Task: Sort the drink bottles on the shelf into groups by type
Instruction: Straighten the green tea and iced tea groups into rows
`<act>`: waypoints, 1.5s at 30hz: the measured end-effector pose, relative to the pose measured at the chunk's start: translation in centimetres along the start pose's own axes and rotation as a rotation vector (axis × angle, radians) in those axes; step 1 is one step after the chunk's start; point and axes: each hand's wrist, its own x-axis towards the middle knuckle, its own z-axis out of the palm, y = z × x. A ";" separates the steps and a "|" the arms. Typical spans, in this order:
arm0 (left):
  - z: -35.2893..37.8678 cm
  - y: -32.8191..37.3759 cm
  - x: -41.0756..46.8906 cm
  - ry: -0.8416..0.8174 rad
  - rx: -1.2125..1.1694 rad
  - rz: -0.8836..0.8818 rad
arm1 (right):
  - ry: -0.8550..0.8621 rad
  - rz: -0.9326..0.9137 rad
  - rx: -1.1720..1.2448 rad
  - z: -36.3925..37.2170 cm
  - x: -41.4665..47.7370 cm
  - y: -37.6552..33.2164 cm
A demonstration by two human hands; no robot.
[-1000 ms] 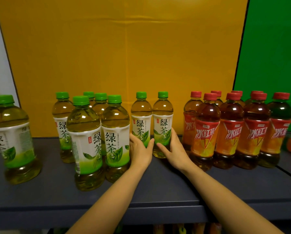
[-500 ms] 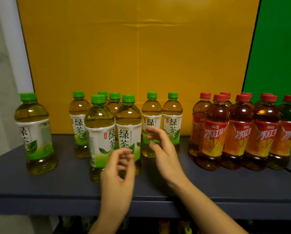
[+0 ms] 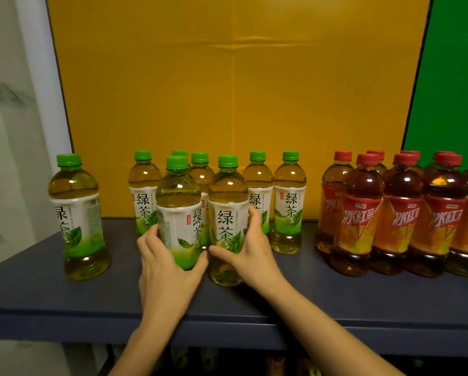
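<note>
Green tea bottles, front pair [image 3: 178,213] [image 3: 228,221], upright at the near middle of the dark shelf [image 3: 336,294], side by side and all but touching. Left hand [image 3: 165,264] cups the left one low down: fingers round its left side, thumb across the front under the label. Right hand [image 3: 250,246] cups the right one: thumb on the front, fingers [image 3: 254,218] wrapped round its right side. Each grip is closed around its bottle; both bases appear to sit on the shelf. Forearms come up from below the shelf edge.

Count, green caps: eight. The held pair; five behind it in a loose row [image 3: 289,202]; one alone [image 3: 76,213], well left of the pair.

Count, red caps: at least eight iced tea bottles [image 3: 359,218], bunched right of the pair with a gap between; the group runs off frame, far ones half hidden.

Behind everything: yellow backdrop [image 3: 227,90], green panel [image 3: 455,77] at far right.
</note>
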 end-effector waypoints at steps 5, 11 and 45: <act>-0.3 -0.2 0.3 0.000 0.070 0.002 | -0.043 -0.010 0.086 -4.6 -0.5 1.5; 0.0 -0.3 0.5 -0.005 0.017 -0.008 | -0.035 0.014 0.111 -9.0 -0.4 3.3; 7.1 3.5 1.8 -0.496 -0.485 0.119 | 0.224 -0.103 -0.213 -8.9 -1.6 4.9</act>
